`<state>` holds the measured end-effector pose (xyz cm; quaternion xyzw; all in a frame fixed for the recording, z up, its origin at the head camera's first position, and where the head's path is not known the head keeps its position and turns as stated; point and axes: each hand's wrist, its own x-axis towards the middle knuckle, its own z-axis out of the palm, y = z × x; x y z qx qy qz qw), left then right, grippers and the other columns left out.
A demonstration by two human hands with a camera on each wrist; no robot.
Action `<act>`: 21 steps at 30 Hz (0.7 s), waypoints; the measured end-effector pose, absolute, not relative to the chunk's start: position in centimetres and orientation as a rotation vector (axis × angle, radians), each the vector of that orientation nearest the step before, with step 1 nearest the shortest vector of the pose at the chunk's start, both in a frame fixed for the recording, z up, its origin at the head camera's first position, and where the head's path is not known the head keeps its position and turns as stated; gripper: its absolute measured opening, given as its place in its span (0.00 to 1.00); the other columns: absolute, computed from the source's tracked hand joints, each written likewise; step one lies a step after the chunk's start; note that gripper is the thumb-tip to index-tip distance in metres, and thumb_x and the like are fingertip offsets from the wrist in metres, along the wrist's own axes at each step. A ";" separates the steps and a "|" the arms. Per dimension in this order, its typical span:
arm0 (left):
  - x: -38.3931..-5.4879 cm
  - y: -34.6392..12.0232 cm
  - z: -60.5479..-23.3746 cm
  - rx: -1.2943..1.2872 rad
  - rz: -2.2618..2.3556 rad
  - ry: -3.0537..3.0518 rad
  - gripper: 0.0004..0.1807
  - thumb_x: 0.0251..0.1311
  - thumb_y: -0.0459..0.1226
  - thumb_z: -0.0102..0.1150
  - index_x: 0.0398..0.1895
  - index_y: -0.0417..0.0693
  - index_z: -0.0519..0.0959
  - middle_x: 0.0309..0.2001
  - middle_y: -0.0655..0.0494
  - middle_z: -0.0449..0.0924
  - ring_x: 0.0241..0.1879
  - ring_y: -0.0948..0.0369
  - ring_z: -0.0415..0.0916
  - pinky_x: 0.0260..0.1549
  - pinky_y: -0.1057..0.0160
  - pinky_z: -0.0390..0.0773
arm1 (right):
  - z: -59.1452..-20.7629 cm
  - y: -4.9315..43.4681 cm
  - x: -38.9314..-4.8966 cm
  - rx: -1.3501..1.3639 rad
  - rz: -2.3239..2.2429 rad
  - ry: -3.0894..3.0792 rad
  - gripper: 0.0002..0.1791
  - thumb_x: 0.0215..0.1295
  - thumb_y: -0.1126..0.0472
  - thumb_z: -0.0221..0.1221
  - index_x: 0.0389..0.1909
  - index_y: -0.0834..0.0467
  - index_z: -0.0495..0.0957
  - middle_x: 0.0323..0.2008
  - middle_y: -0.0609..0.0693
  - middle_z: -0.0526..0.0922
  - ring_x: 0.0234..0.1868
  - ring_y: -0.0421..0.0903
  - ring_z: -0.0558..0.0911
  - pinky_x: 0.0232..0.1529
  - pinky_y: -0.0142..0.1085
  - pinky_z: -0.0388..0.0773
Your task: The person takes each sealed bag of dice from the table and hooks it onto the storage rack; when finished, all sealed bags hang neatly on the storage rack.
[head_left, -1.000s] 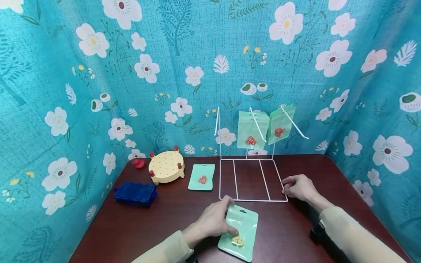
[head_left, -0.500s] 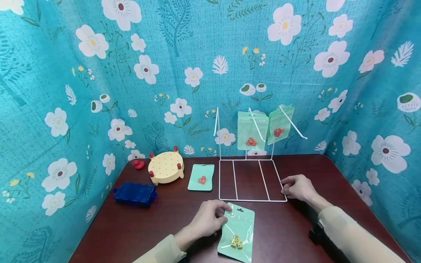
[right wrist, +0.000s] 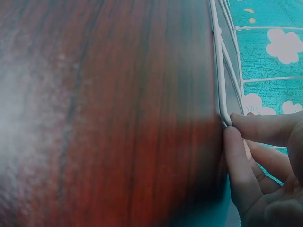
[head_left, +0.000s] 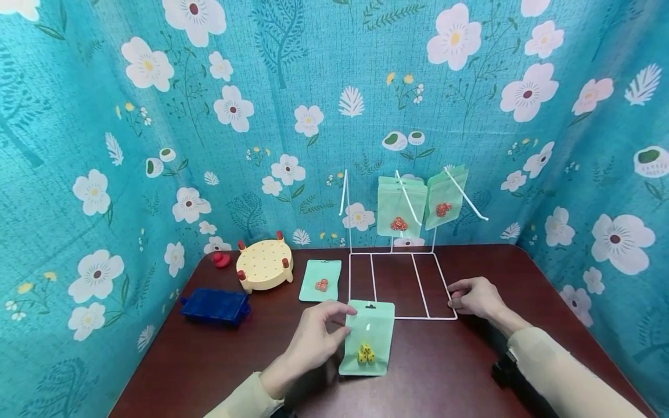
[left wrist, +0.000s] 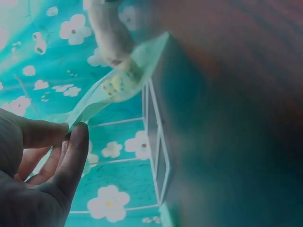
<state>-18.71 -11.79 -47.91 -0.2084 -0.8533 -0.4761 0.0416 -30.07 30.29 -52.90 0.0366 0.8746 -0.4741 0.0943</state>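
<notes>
My left hand point(head_left: 312, 338) pinches the left edge of a pale green zip pouch point(head_left: 377, 331) between thumb and fingers. Yellow dice point(head_left: 366, 353) show through its lower part, and a dark hang slot is at its top. The pouch is tilted up in front of a white wire rack point(head_left: 415, 318), overlapping its front left corner. In the left wrist view the pouch point(left wrist: 102, 94) bends away from the fingertips. My right hand point(head_left: 477, 299) pinches the rack's base wire near its front right corner; the right wrist view shows thumb and finger at that white wire point(right wrist: 221, 85).
Green pouches with red dice hang on the rack's middle hook point(head_left: 401, 203) and right hook point(head_left: 446, 197); the left hook point(head_left: 344, 194) is bare. Left of the rack lie another red-dice pouch point(head_left: 320, 276), a cream stool-like toy point(head_left: 264, 264), a blue box point(head_left: 215, 306) and a small red object point(head_left: 220, 259).
My left hand has shifted its grip to the pouch's upper left edge and raised the pouch from lying flat, moving it slightly left and toward the rack. My right hand stays on the rack.
</notes>
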 end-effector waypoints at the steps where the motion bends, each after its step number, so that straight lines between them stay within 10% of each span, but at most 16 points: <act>1: -18.8 -11.9 -47.7 -0.637 -1.432 -2.594 0.20 0.65 0.23 0.74 0.55 0.51 0.92 0.52 0.54 0.93 0.43 0.64 0.92 0.47 0.67 0.91 | -52.9 30.3 -30.1 0.099 -1.406 2.594 0.24 0.66 0.72 0.75 0.62 0.75 0.84 0.35 0.58 0.89 0.34 0.44 0.91 0.40 0.43 0.94; 12: -19.0 -13.4 -45.0 -0.565 -1.350 -2.430 0.23 0.62 0.23 0.77 0.54 0.57 0.92 0.50 0.60 0.95 0.49 0.60 0.94 0.61 0.54 0.90 | -52.7 30.1 -29.6 0.060 -1.310 2.707 0.23 0.63 0.69 0.78 0.57 0.72 0.88 0.35 0.54 0.91 0.34 0.42 0.85 0.34 0.32 0.89; 21: -19.3 -14.5 -43.4 -0.461 -1.514 -2.394 0.22 0.65 0.25 0.76 0.56 0.58 0.92 0.55 0.55 0.93 0.46 0.57 0.91 0.44 0.67 0.91 | -52.7 30.2 -29.7 -0.005 -1.285 2.741 0.26 0.63 0.69 0.77 0.62 0.69 0.87 0.48 0.64 0.94 0.41 0.45 0.90 0.37 0.31 0.88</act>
